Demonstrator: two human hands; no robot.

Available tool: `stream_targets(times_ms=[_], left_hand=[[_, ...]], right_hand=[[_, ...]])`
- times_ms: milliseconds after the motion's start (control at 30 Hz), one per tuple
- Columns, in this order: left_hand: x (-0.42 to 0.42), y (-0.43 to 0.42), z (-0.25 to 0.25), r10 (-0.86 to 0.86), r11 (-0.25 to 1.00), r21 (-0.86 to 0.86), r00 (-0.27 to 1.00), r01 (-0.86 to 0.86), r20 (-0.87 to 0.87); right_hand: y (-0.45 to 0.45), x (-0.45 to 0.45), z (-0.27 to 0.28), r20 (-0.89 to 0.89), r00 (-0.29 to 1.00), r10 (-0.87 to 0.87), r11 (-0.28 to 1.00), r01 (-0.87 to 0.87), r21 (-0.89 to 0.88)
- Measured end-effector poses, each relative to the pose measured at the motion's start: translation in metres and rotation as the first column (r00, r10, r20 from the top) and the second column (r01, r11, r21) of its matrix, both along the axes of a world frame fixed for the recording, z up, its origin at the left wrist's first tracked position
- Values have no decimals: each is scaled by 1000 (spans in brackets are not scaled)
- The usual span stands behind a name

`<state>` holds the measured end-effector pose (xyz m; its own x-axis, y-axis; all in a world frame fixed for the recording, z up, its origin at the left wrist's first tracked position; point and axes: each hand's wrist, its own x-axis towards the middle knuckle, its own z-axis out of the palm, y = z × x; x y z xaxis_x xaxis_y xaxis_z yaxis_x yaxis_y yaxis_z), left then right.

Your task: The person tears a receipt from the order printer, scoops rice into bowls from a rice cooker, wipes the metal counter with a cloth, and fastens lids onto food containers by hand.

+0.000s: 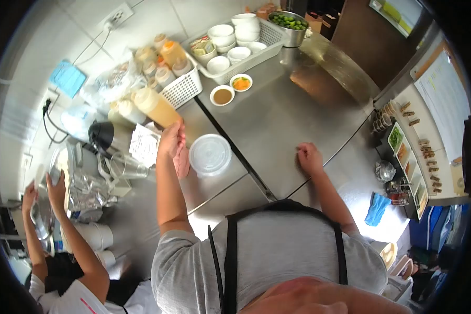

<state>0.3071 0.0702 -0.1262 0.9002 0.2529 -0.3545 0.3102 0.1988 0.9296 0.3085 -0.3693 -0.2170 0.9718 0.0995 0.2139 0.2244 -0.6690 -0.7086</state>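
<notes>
My left hand [171, 140] is closed at the lower end of a squeeze bottle [154, 107] of pale yellow-orange liquid. The bottle leans up and left in the view, and part of my grip is hidden. Just right of that hand, a round clear plastic container with a lid [210, 155] sits on the steel counter [267, 120]. My right hand [310, 157] is curled into a loose fist low over the counter's right part, with nothing visible in it. Farther back stand a small bowl of brown sauce [222, 95] and a small bowl with orange and green pieces [240, 82].
A grey crate [209, 78] holds stacked white bowls; a white basket [186, 86] holds bottles. A metal pot of green produce [289, 29] stands behind. At left are a clear jug [128, 166] and a co-worker's hands [56, 192]. A blue cloth [378, 209] lies right.
</notes>
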Motion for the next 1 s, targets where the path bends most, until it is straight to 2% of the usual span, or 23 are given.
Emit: stream_targets(times_ms=[33,167,267,300,333,400,467,600,700,800,900,1000], left_hand=[[21,-4,6,-94,996,13,993,93,74],[112,-60,50,-202,969,160,976,187,82],[193,-87,53,-274,902,356,961,243,39],[250,-87,30,-317,733,655,944,182,92],[294,-79,7,-369,489,870,919,66,138],[339,-80,-6,-375,182,981,917,-74,138],[361,-93,-7,-272,152,986,956,-72,112],[401,-96,-12,-205,64,996,977,66,-51],[422,-92,-10,-129,-94,960,953,263,-273],[423,-90,-11,-114,-164,954,955,253,-273],[422,-83,-16,-188,-232,965,968,122,-167],[415,-89,-8,-152,-176,982,983,71,-99]], right_hand=[[-14,17,-6,14,998,-68,997,69,-26],[-48,60,0,20,963,-268,958,269,-98],[-47,64,6,99,955,-279,938,293,-185],[-49,68,3,105,957,-271,941,287,-180],[-48,63,5,115,961,-253,946,270,-178],[-46,63,7,129,960,-247,952,265,-150],[-45,63,7,132,954,-270,953,285,-107],[-46,65,12,120,959,-256,957,269,-108],[-46,66,12,124,960,-249,958,264,-116],[-45,68,13,141,961,-239,962,254,-104],[-43,66,13,142,963,-227,968,239,-75],[-45,67,15,140,964,-226,969,237,-72]])
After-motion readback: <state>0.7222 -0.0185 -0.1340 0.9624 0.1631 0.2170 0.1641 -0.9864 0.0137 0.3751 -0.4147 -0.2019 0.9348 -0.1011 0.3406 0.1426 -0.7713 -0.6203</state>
